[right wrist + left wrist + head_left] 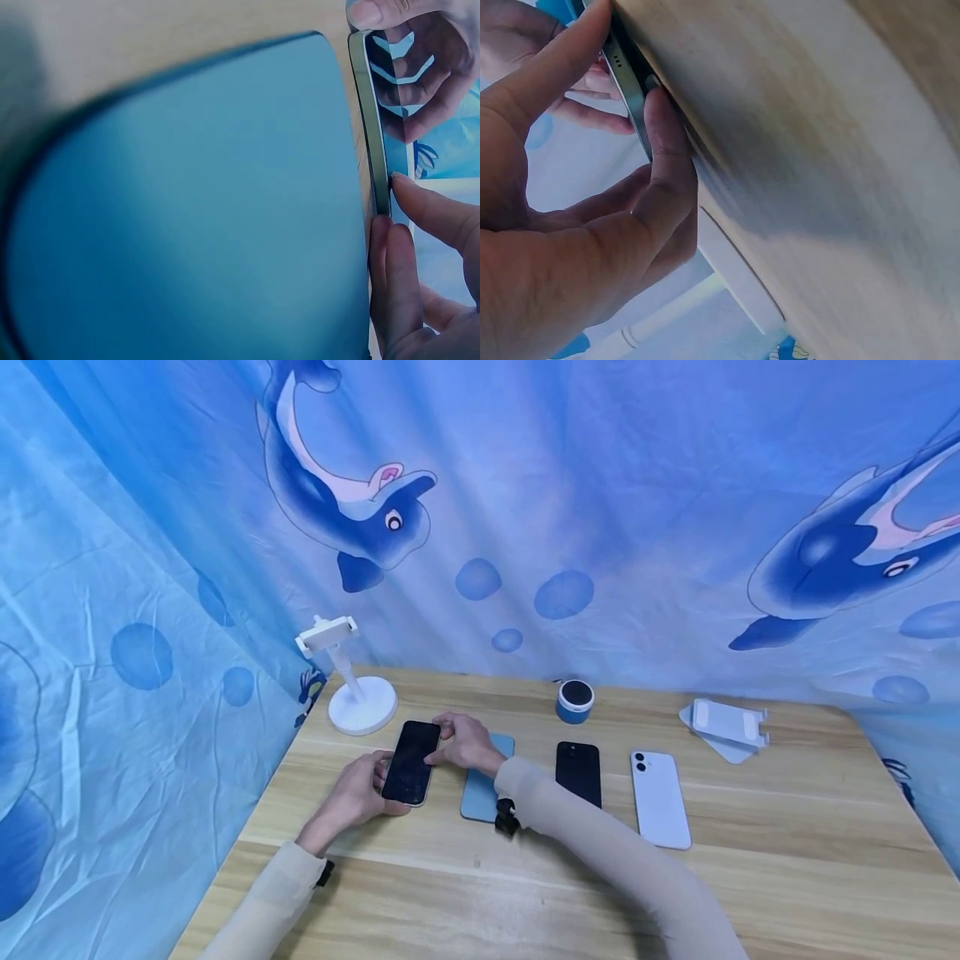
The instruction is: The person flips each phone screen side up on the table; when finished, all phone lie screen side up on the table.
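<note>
A black-screened smartphone (411,764) lies face up between both hands at the left of the table. My left hand (356,789) grips its lower left, thumb at the bottom end. In the left wrist view, fingers (667,142) curl beneath the phone's edge (634,101), slightly above the wood. My right hand (467,743) pinches the upper right side. The right wrist view has its thumb (431,210) on the glass and fingers (397,277) along the side. Under the right wrist, partly covered, lies a blue phone (476,793), large in the right wrist view.
A white phone stand (363,706) with a round base rises behind the left hand. Rightward lie a black phone (577,768), partly behind the right sleeve, and a white phone (662,802). Farther back are a small blue speaker (574,703) and a folded white stand (726,727).
</note>
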A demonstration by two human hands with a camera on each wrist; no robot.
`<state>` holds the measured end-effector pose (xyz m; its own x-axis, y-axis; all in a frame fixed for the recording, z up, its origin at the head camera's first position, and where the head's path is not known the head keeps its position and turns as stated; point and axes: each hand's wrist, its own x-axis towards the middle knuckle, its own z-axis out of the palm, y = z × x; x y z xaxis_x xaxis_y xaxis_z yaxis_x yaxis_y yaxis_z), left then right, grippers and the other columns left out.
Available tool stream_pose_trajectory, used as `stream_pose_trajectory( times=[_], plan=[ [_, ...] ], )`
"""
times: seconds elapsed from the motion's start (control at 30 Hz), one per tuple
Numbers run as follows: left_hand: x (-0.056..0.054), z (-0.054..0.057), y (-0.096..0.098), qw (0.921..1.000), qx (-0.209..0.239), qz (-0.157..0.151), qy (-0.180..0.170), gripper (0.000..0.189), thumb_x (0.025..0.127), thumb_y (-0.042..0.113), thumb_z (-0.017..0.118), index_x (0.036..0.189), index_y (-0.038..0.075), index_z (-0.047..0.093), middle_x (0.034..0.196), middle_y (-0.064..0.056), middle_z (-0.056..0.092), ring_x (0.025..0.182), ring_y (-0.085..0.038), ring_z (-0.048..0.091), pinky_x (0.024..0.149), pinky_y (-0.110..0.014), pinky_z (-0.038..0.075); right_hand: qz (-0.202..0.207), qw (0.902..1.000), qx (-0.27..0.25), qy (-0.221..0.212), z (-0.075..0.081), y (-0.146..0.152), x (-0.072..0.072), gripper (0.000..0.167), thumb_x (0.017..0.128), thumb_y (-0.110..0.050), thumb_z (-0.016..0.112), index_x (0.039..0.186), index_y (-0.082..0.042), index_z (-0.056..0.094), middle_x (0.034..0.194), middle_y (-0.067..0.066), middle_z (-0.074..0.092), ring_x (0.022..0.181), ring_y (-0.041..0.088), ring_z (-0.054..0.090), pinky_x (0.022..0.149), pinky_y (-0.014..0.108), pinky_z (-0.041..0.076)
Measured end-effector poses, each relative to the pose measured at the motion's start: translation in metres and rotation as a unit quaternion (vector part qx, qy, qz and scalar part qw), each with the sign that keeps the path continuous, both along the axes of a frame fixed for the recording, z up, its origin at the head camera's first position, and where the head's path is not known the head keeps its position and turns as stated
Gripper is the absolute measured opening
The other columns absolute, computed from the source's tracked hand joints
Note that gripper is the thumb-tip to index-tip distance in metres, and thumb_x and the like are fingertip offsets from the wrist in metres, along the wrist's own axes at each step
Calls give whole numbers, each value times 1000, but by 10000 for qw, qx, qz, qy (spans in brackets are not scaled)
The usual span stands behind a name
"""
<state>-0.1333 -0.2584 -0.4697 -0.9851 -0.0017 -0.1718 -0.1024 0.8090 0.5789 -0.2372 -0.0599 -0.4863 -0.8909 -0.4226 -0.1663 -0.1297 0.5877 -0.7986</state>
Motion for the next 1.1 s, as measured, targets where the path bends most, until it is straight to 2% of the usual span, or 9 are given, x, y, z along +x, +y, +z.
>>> stream_pose_trajectory(
  times=[0.17, 0.4, 0.67, 0.9, 1.1],
  plan=[
    [-1, -1, -1, 10000, -36, -42, 8, 92, 65, 22, 101, 142, -2, 56, 100, -9, 64, 85, -18, 60, 80, -34, 49, -4, 10000, -10, -16, 0, 0, 0, 69, 78, -26, 93, 141, -19, 64, 107, 2, 65, 90, 19, 56, 87, 38, 52],
    [-3, -1, -2, 9998, -25, -146, 103, 92, 63, 21, 101, 140, -4, 57, 100, -9, 65, 86, -19, 60, 80, -34, 50, -105, 9998, -69, -168, 0, 0, -1, 70, 78, -26, 94, 140, -22, 64, 108, 0, 65, 93, 20, 57, 92, 41, 53],
    [-4, 0, -2, 9998, 14, -153, 105, 92, 64, 21, 101, 140, -4, 57, 101, -10, 65, 87, -19, 60, 80, -33, 49, -64, 9999, -67, -114, 1, 0, -2, 69, 78, -26, 94, 140, -21, 64, 107, 0, 65, 93, 20, 57, 94, 41, 53],
    [-4, -2, -4, 9999, -4, -92, 65, 91, 66, 21, 100, 142, -3, 57, 104, -10, 62, 86, -19, 57, 79, -32, 47, -80, 9999, -41, -135, 0, -1, -3, 68, 78, -27, 94, 139, -22, 65, 105, -1, 64, 92, 19, 56, 94, 40, 52],
    [-3, -5, -5, 9998, 35, -173, 93, 97, 66, 20, 100, 147, -1, 52, 104, -10, 59, 87, -19, 55, 80, -33, 46, -51, 9999, -33, -155, -1, -1, -2, 68, 78, -28, 93, 140, -21, 64, 106, 0, 64, 92, 20, 56, 92, 39, 52]
  ],
)
